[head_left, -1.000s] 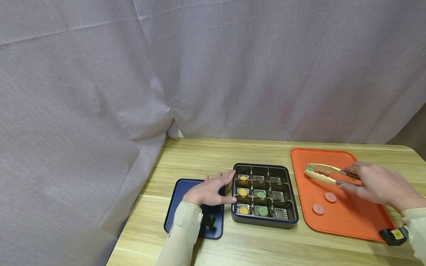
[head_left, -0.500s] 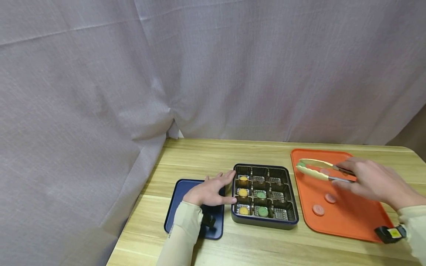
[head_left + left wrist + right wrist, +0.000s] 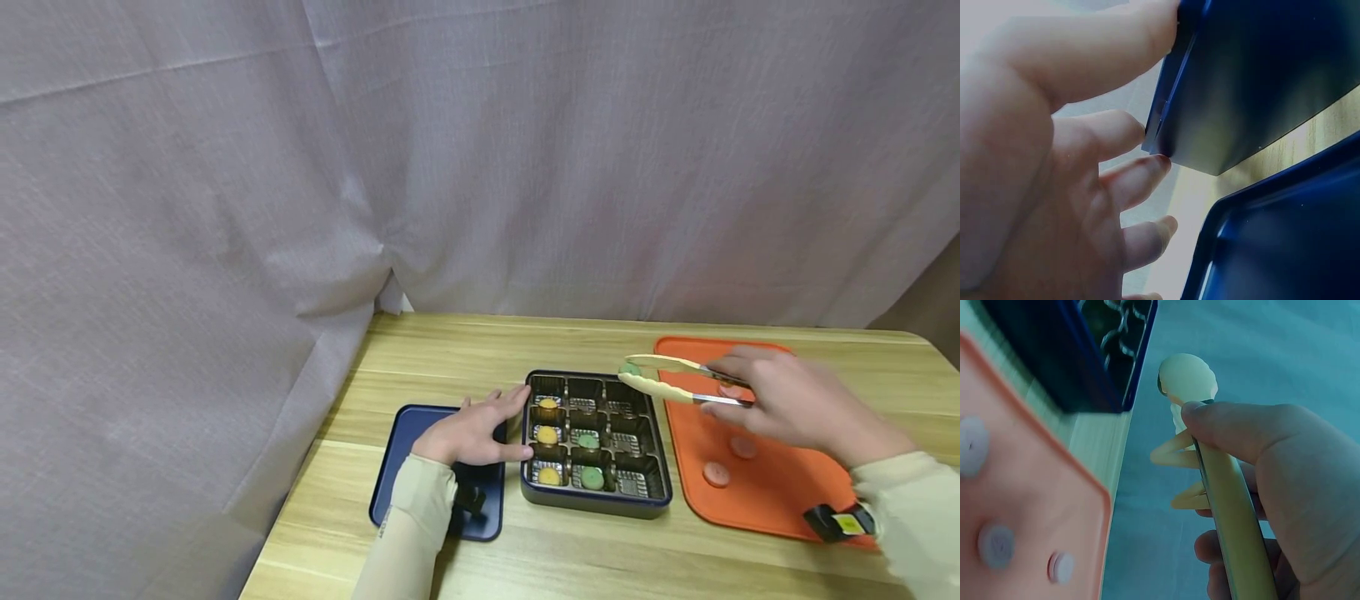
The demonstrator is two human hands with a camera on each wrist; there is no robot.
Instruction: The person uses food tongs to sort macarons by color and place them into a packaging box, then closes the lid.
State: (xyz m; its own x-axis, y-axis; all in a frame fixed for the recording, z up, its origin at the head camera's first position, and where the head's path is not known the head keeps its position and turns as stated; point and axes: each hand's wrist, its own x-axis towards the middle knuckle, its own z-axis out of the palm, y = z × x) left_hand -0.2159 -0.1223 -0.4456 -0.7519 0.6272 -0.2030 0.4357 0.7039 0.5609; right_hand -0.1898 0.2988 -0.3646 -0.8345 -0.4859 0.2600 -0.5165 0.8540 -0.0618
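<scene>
Lower right, the right hand (image 3: 787, 404) grips cream-tipped metal tongs (image 3: 663, 391) pinching a round green disc (image 3: 630, 367); the spread left hand (image 3: 471, 428) touches a square navy box (image 3: 596, 502) — sleeve lettering (image 3: 385, 523) unreadably small.

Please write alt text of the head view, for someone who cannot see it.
A person's right hand holds tongs gripping a green piece near the far edge of a divided box, whose left side the left hand touches. Inside are three yellow pieces and two green pieces; pink pieces lie on an orange tray.

grey cloth (image 3: 525, 167) draped behind and left | pale wood-grain tabletop (image 3: 450, 358) | brown surface (image 3: 926, 287), far right
</scene>
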